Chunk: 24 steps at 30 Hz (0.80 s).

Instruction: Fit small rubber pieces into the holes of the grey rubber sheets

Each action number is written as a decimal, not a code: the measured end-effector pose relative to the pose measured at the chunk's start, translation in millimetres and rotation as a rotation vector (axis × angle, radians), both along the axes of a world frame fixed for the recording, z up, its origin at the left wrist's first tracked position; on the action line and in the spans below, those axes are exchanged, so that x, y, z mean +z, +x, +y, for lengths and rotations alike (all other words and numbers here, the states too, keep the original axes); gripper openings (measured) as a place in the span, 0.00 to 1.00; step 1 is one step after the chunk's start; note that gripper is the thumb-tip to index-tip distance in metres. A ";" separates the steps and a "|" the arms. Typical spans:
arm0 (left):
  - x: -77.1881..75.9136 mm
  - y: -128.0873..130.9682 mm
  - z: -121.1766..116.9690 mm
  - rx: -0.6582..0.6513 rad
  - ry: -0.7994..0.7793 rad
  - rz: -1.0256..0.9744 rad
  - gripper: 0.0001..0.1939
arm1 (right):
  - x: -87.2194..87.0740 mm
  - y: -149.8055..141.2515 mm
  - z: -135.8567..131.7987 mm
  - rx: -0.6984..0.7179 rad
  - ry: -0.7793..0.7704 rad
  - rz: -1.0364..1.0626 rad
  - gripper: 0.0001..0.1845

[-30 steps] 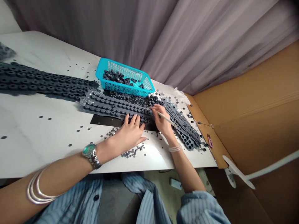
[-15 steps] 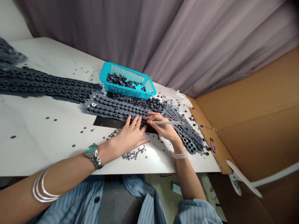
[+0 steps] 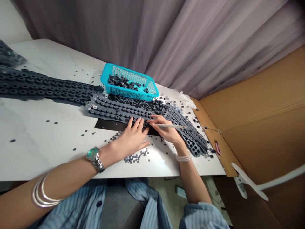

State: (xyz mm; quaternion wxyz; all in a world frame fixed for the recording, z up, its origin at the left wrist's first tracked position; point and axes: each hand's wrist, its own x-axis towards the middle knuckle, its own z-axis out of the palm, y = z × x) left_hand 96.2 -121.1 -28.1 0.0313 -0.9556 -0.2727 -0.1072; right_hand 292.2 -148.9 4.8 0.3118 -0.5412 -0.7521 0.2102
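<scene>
Grey curtains [image 3: 143, 35] are hanging behind a white table [image 3: 43, 152], and cardboard [image 3: 257, 127] is standing along the table's right side.

The left hand [image 3: 134, 135] is pressing down with its fingers spread wide, the fingertips resting on the near edge of a rubber sheet [image 3: 111, 111] that is studded with rows of round grey buttons. The right hand [image 3: 165, 129] is closed narrowly around a thin white stick [image 3: 170, 126], pinching it between thumb and fingers, with the stick's far end pointing away from the left hand. Its fingertips are touching the same sheet, just beside the left hand's fingers.

Under both hands, a black mat [image 3: 105, 124] is showing beneath the sheet's near edge. Just beyond the hands, a blue basket [image 3: 128, 73] is holding a heap of dark rubber pieces. A perforated sheet [image 3: 188, 136] is lying to the right of the right hand, while a long dark sheet [image 3: 47, 89] is stretching away left of the left hand. Loose rings [image 3: 135, 156] are scattered across the table just below the left hand.
</scene>
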 end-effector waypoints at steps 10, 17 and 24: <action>1.9 -0.7 0.0 -0.007 -0.023 0.006 0.30 | -5.0 -2.5 2.4 -0.021 0.051 -0.104 0.12; 11.6 -1.0 1.5 -0.013 -0.083 0.048 0.30 | -17.2 -4.6 8.0 -0.053 0.205 -0.133 0.11; 9.6 -0.9 2.7 -0.017 -0.089 0.023 0.32 | -17.7 17.6 11.8 -0.273 0.398 -0.297 0.11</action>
